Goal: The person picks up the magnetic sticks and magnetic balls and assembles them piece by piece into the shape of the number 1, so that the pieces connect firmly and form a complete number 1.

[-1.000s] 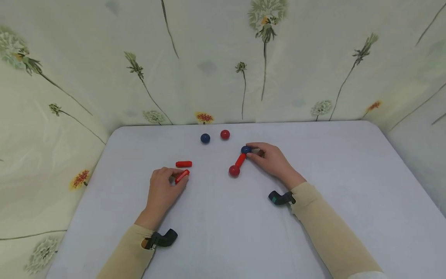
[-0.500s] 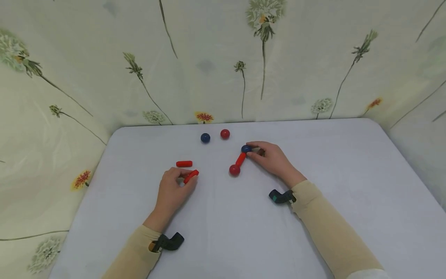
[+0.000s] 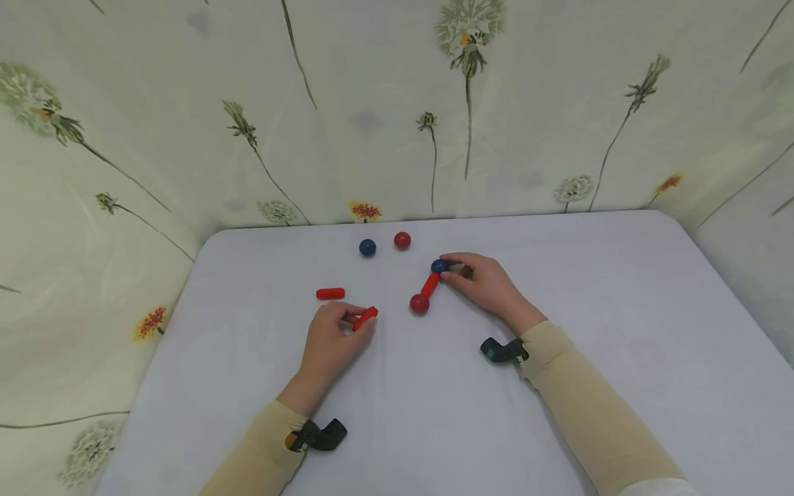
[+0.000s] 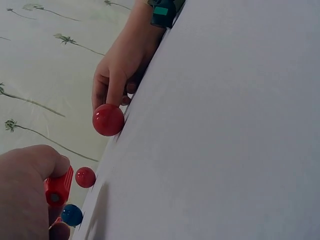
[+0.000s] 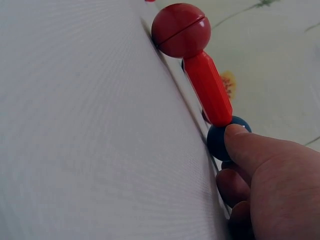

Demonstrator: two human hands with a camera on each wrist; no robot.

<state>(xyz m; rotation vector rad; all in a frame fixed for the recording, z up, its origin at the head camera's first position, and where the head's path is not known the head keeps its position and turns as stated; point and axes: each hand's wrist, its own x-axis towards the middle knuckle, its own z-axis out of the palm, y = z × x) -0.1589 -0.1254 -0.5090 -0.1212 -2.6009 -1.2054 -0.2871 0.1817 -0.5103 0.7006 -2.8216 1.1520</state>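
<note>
My left hand [image 3: 331, 341] pinches a short red faceted rod [image 3: 365, 318] between thumb and fingers; in the left wrist view the end of this rod [image 4: 56, 197] shows a grey round spot. My right hand [image 3: 484, 282] holds a blue ball [image 3: 440, 266] by thumb and fingertips. A second red rod [image 3: 431, 284] joins that blue ball to a red ball [image 3: 419, 304], and the joined piece slants toward the left hand. In the right wrist view the thumb lies over the blue ball [image 5: 217, 142], and the red ball [image 5: 181, 31] has a seam.
Another red rod [image 3: 331, 293] lies just beyond the left hand. Near the far table edge sit a loose blue ball [image 3: 368, 248] and a loose red ball [image 3: 402, 240]. Flower-printed cloth [image 3: 366, 138] rises behind the white table [image 3: 558, 275].
The left hand has moved to the right with its red rod, closer to the joined balls and away from the rod on the table. The right hand has stayed in place.
</note>
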